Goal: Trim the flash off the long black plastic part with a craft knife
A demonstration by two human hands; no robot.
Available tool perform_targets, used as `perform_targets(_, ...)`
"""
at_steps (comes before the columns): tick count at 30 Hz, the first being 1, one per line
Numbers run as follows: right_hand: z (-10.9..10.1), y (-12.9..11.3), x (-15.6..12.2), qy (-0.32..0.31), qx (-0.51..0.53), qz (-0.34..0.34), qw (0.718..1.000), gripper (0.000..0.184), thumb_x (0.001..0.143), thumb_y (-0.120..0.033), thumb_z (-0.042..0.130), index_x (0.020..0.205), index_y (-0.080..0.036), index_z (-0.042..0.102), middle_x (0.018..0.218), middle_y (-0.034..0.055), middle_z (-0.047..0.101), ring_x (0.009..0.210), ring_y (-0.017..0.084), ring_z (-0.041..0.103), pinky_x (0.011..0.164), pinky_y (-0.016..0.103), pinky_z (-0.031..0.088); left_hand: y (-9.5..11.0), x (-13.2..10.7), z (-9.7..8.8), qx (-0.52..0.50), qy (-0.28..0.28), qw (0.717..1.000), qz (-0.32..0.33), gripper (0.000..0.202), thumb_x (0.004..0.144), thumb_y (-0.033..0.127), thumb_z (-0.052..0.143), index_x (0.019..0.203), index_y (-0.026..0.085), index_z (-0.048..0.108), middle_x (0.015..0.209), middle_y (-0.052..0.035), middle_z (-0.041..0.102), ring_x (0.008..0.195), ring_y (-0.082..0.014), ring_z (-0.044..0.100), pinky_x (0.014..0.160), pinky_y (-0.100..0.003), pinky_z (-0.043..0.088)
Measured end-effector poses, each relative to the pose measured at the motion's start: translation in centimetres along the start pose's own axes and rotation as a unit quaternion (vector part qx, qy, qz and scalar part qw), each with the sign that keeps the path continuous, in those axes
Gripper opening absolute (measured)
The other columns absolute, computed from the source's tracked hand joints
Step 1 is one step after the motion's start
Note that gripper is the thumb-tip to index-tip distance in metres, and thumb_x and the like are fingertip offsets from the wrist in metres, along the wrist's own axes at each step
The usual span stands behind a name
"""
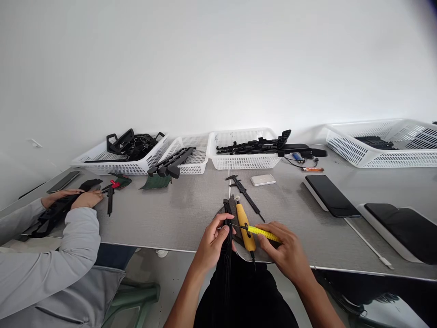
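Observation:
My left hand (215, 239) is closed around a long, narrow black plastic part (227, 246), which runs from the table edge down over my lap. In my right hand (285, 246) is a yellow-handled tool (262, 233) with a thin dark tip; the tip reaches the black part beside my left fingers. Whether it touches the part I cannot tell. Between my hands a thicker yellow tool (245, 225) with a black cord lies on a dark cloth (233, 203). Just beyond it rests a black caliper (247, 196), slanting across the grey table.
White baskets (247, 161) with black plastic parts line the wall. On the right lie two dark-screened devices (332, 196), a white cable (368, 241) and an orange lighter (312, 169). A small white box (262, 180) sits behind the caliper. At left, a co-worker's hands (87, 199) hold another black part.

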State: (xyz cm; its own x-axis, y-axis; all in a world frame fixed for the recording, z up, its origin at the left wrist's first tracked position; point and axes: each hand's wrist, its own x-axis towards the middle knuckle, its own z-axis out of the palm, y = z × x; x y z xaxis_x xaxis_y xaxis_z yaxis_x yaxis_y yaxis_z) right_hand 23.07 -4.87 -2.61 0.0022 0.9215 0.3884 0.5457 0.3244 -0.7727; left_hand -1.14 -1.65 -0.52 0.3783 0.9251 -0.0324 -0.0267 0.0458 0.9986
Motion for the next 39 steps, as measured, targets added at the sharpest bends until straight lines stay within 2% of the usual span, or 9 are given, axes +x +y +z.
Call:
perform_targets(5, 0.03, -0.06, 0.05, 0.000, -0.003, -0.005, 1.000, 0.030, 0.106, -0.048, 0.066, 0.109, -0.024, 0.084, 0.100, 0.0073, 0.082, 0.089, 0.027, 0.074, 0.082, 0.042, 0.056, -0.32, 0.01, -0.06, -0.012, 0.001, 1.000, 0.004, 0.040, 0.109, 0.056, 0.059, 0.131, 0.022, 0.060, 0.102, -0.0003, 0.066, 0.065, -0.0135, 0.073, 0.074, -0.029, 0.058)
perform_targets(11, -0.13, -0.30, 0.11, -0.025, -0.002, -0.008, 1.000, 0.026, 0.106, -0.043, 0.066, 0.111, -0.024, 0.083, 0.100, 0.0060, 0.082, 0.091, 0.027, 0.073, 0.084, 0.042, 0.055, -0.39, -0.11, -0.24, -0.027, -0.006, 1.000, -0.004, 0.035, 0.107, 0.045, 0.063, 0.134, 0.023, 0.060, 0.106, -0.0012, 0.067, 0.068, -0.0134, 0.074, 0.076, -0.029, 0.057)
perform_targets(21, -0.16, -0.55, 0.19, -0.050, -0.013, -0.034, 0.998, 0.028, 0.108, -0.044, 0.064, 0.112, -0.024, 0.084, 0.092, 0.0063, 0.079, 0.083, 0.026, 0.071, 0.078, 0.041, 0.053, -0.50, 0.09, -0.08, -0.013, 0.012, 1.000, 0.000, 0.044, 0.105, 0.053, 0.067, 0.136, 0.024, 0.060, 0.110, -0.0007, 0.062, 0.068, -0.0118, 0.071, 0.078, -0.029, 0.056)
perform_targets(39, -0.29, -0.88, 0.14, -0.062, -0.028, -0.038, 0.997, 0.032, 0.109, -0.049, 0.062, 0.112, -0.024, 0.082, 0.092, 0.0071, 0.079, 0.082, 0.026, 0.072, 0.076, 0.041, 0.053, -0.57, -0.06, 0.07, 0.025, 0.027, 0.999, 0.015, 0.038, 0.107, 0.041, 0.058, 0.140, 0.023, 0.060, 0.114, -0.0029, 0.064, 0.069, -0.0118, 0.071, 0.079, -0.029, 0.058)
